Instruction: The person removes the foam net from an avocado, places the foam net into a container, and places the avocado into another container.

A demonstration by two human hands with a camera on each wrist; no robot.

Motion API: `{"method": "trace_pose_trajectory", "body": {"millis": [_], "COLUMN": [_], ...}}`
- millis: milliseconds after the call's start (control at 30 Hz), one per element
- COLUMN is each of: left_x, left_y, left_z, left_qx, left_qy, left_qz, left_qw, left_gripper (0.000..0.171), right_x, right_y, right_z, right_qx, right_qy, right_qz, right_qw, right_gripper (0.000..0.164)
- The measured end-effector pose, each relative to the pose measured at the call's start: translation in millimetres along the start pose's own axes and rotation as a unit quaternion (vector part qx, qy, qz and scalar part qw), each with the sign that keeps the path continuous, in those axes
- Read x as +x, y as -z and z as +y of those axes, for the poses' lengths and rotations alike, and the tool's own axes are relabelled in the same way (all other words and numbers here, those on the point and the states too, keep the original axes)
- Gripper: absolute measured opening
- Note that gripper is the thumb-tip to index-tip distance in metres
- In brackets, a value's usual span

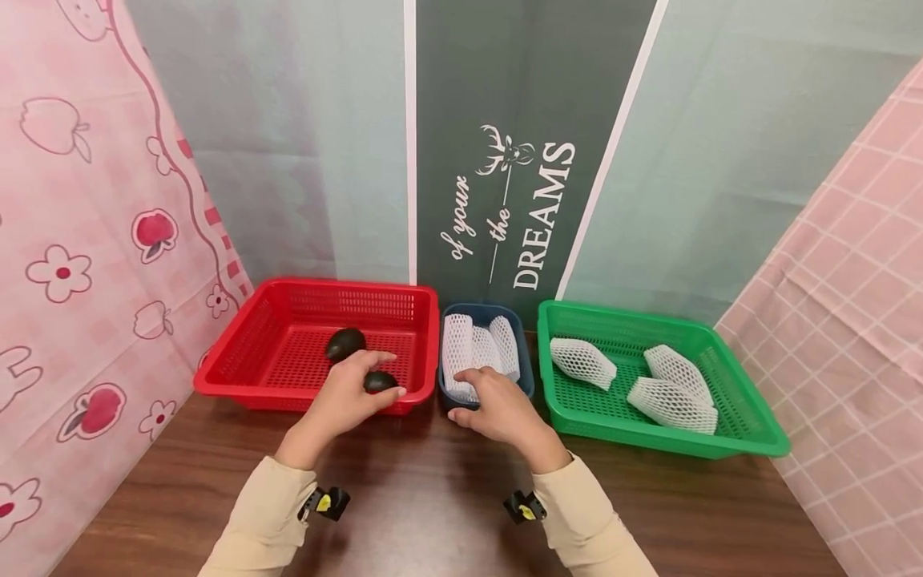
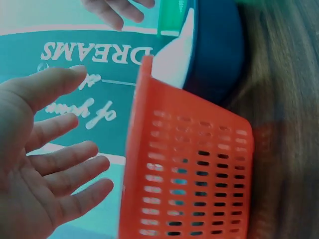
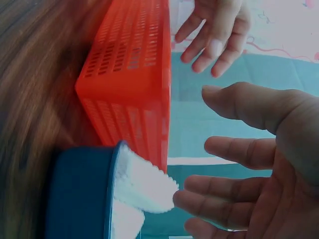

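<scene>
My left hand point(image 1: 344, 394) hovers over the front right part of a red basket point(image 1: 277, 397), fingers spread and holding nothing. Beneath it lies one dark avocado point(image 1: 379, 382), partly covered by the hand in the head view; a second avocado point(image 1: 344, 343) lies just behind. My right hand point(image 1: 497, 405) is above the front of a small blue container point(image 1: 528, 361) filled with white foam net sleeves point(image 1: 457, 340). In the right wrist view its fingers point(image 3: 224, 206) are extended near a sleeve point(image 3: 147, 181), with nothing in the palm; whether they touch it, I cannot tell.
At the right a green basket point(image 1: 649, 439) holds three net-wrapped pieces: one on the left point(image 1: 582, 362), two together on the right point(image 1: 672, 405). All three containers stand on a brown wooden table point(image 1: 425, 513), against a printed curtain point(image 1: 346, 160).
</scene>
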State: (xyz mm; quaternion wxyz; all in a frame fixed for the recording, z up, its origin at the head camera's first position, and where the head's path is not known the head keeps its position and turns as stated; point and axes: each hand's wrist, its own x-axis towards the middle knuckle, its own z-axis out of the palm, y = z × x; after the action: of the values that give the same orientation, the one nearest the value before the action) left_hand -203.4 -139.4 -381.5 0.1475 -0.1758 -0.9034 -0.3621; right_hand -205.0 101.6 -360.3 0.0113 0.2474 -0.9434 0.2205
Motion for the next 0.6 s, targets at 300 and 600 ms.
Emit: {"method": "trace_pose_trajectory", "body": {"millis": [300,600], "left_x": [-1.5,5.6], "left_y": [-3.5,-7.5], "left_z": [19.6,31.7], "left_qx": [0.116,0.134], "left_qy": [-0.039,-0.059], "left_qz": [-0.043,-0.091], "left_qw": [0.9916,0.985], "left_gripper": [0.052,0.048], "right_x": [-9,-8], "right_y": [12,26], "right_z": [10,23], "right_qx": [-0.081,-0.117], "right_qy": [0.004,-0.002], "right_qz": [-0.026,-0.064], "right_qw": [0.996,0.991], "right_gripper": [0.049,0.051]}}
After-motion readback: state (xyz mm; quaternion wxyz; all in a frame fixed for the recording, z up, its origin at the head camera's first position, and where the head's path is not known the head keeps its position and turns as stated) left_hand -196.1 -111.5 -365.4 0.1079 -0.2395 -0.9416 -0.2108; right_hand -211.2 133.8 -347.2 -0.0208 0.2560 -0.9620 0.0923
